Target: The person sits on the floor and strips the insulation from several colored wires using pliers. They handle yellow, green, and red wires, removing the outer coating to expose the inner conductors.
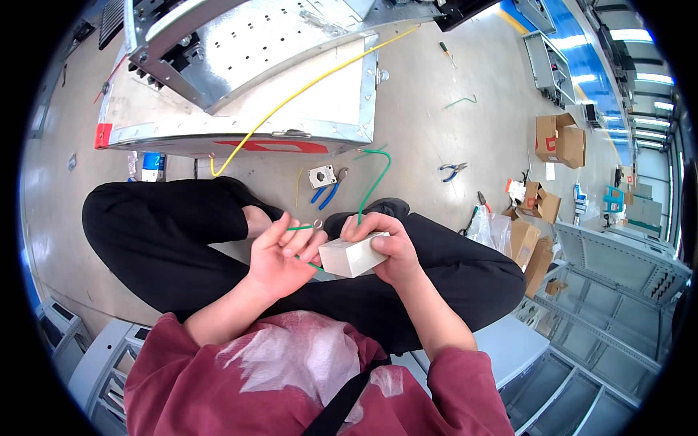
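Observation:
My left hand (pixel 280 260) is closed on a green wire (pixel 383 168), one end of which carries a ring terminal (pixel 318 224) by my fingertips. A pale grey rectangular block (pixel 350 257) sits in the grip of my right hand (pixel 392 247), thumb on one face. The wire reappears beyond my right fingers and bends up toward the metal-edged case; its course at the block is partly hidden. Just past my hands lie blue-handled pliers (pixel 331 190) and a small square plate with a round hole (pixel 321 176).
Ahead stands a large metal-edged case (pixel 240 138) with a perforated metal frame (pixel 247 54) on top and a yellow wire (pixel 291 102) across it. More pliers (pixel 453 171) and a screwdriver (pixel 446 54) lie on the floor. Cardboard boxes (pixel 560 142) and grey cabinets (pixel 618 269) stand right.

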`<move>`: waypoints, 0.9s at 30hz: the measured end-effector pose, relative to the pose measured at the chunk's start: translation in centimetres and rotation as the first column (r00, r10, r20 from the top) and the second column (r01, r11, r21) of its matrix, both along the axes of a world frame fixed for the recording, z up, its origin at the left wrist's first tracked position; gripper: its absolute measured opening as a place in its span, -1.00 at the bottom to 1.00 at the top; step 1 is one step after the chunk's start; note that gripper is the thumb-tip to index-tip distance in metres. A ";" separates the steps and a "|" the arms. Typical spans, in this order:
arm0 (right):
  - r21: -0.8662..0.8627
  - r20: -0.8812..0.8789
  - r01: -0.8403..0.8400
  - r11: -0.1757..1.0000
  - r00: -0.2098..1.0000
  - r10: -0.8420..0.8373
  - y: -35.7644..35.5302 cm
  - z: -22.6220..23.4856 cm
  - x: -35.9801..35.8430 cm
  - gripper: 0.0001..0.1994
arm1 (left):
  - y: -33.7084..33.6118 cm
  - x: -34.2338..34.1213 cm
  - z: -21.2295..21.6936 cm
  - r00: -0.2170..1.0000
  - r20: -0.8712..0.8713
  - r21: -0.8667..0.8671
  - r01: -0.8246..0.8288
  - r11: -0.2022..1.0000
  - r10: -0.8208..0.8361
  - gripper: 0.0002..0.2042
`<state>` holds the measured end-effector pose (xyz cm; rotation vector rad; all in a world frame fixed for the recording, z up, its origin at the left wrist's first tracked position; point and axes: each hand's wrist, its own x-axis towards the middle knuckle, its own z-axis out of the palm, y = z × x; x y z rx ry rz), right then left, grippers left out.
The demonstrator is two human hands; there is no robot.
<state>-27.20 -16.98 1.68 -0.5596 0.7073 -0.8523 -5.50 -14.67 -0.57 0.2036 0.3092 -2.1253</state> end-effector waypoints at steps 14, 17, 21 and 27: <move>0.144 -0.130 0.396 0.907 0.916 -0.380 -0.3 0.4 0.3 -0.43 | -0.1 1.0 -0.7 0.876 0.328 -0.183 0.427 0.886 -0.354 -0.68; 0.087 -0.212 0.425 0.901 0.891 -0.400 -0.6 1.0 0.8 -0.39 | -0.1 0.4 -0.4 0.841 0.408 -0.185 0.458 0.870 -0.355 -0.68; 0.180 -0.167 0.457 0.871 0.887 -0.431 -1.3 1.4 0.0 -0.35 | -0.5 1.9 -1.8 0.867 0.230 -0.149 0.480 0.865 -0.442 -0.66; 0.431 0.114 0.223 0.874 0.948 -0.298 -2.2 2.2 -1.5 -0.31 | -0.8 2.8 -3.0 0.849 -0.249 -0.151 0.441 0.885 -0.465 -0.67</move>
